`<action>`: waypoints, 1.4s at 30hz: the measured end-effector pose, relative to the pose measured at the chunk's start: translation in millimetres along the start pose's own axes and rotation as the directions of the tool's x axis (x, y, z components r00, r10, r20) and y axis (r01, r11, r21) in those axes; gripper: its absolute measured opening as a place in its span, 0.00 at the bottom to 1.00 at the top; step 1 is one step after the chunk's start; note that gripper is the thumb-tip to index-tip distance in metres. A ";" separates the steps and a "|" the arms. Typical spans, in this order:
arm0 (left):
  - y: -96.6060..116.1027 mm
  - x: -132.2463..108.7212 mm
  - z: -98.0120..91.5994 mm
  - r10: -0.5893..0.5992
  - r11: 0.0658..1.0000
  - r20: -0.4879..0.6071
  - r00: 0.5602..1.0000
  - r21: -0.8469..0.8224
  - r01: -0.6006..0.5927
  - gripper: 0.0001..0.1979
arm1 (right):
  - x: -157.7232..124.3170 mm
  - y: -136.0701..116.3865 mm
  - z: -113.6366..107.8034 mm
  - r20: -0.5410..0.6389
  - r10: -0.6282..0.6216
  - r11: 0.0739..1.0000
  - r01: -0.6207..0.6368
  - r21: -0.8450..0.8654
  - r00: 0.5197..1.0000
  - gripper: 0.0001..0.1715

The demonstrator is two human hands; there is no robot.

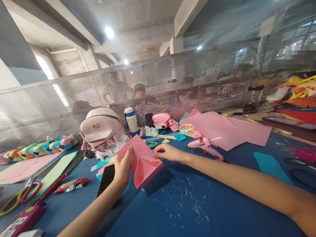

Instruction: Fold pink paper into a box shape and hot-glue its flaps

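Folded pink paper [147, 171] is held left of the glue gun [204, 145]. Left hand [121, 168] pinches it, thumb uppermost; right hand [170, 153] curls nearly closed at its edge — cannot tell whether it grips. Judgement: steady left hold, light right pressure should avoid crumpling.

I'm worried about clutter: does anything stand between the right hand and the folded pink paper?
Nothing visible does; the right hand is at the edge of the folded pink paper, which the left hand holds.
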State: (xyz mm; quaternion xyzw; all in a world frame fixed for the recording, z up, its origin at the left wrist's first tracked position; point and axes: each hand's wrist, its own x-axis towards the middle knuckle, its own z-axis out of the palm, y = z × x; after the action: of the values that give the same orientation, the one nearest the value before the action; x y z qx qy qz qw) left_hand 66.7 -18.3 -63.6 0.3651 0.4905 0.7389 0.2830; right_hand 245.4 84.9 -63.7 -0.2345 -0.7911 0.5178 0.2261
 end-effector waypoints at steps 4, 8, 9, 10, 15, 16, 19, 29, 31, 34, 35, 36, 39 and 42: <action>0.4 5.8 -2.6 0.022 1.000 -0.022 1.000 0.008 -0.021 0.14 | -1.9 3.1 -1.3 0.016 0.035 0.999 -0.035 0.004 0.999 0.25; -1.1 8.0 -4.1 0.041 0.998 -0.029 0.999 0.037 -0.040 0.16 | -0.6 11.4 0.4 -0.016 0.047 0.999 -0.046 0.007 0.999 0.24; -1.3 7.5 -4.1 0.047 0.998 -0.026 0.999 0.046 -0.046 0.16 | 0.1 13.0 0.7 -0.024 0.038 0.999 -0.038 0.002 0.999 0.24; -1.4 6.8 -3.9 0.052 0.997 -0.021 0.998 0.056 -0.051 0.16 | 0.8 13.9 0.8 -0.030 0.026 1.000 -0.026 -0.006 0.999 0.23; -1.0 3.3 -2.5 0.095 0.988 -0.018 0.995 0.124 -0.093 0.17 | 0.9 6.4 -0.3 -0.023 -0.033 0.995 0.031 -0.097 0.999 0.24; -1.1 2.7 -2.3 0.105 0.985 -0.014 0.994 0.140 -0.102 0.17 | -0.6 2.7 0.4 -0.025 -0.042 0.992 0.039 -0.122 0.999 0.24; -1.3 -0.2 -1.3 0.124 0.973 0.013 0.992 0.193 -0.124 0.16 | -8.8 -11.0 5.9 -0.053 -0.060 0.975 0.047 -0.217 0.997 0.28; 8.0 -17.5 4.3 0.163 0.933 0.094 0.982 0.309 -0.185 0.15 | -25.6 -37.7 12.3 -0.078 -0.086 0.806 0.024 -0.591 0.993 0.11; 9.9 -20.2 5.2 0.195 0.915 0.116 0.974 0.335 -0.224 0.17 | -23.5 -37.3 9.8 -0.083 -0.100 0.799 0.030 -0.601 0.992 0.05; 11.0 -24.1 6.0 0.280 0.864 0.170 0.945 0.383 -0.325 0.20 | -21.3 -35.6 8.2 -0.105 -0.114 0.782 0.024 -0.623 0.988 0.02; 11.0 -25.1 6.2 0.305 0.845 0.192 0.933 0.396 -0.358 0.20 | -21.0 -35.1 8.1 -0.115 -0.118 0.775 0.019 -0.632 0.986 0.03; 11.0 -25.8 6.4 0.324 0.829 0.212 0.922 0.406 -0.385 0.20 | -20.8 -34.8 8.2 -0.125 -0.121 0.768 0.013 -0.640 0.985 0.04; 11.2 -26.4 7.1 0.338 0.809 0.236 0.911 0.421 -0.410 0.20 | -21.2 -34.9 8.7 -0.149 -0.121 0.754 -0.007 -0.657 0.981 0.06; 11.7 -25.0 7.5 0.307 0.822 0.236 0.922 0.422 -0.382 0.21 | -22.0 -36.1 10.3 -0.170 -0.118 0.751 -0.024 -0.660 0.978 0.10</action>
State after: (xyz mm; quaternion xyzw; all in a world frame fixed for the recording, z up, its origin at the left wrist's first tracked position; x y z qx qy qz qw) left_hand 86.5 -38.0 -57.3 0.5615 0.5531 0.6092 0.0877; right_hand 251.6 51.4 -36.5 -0.3299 -0.9013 0.1737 0.2207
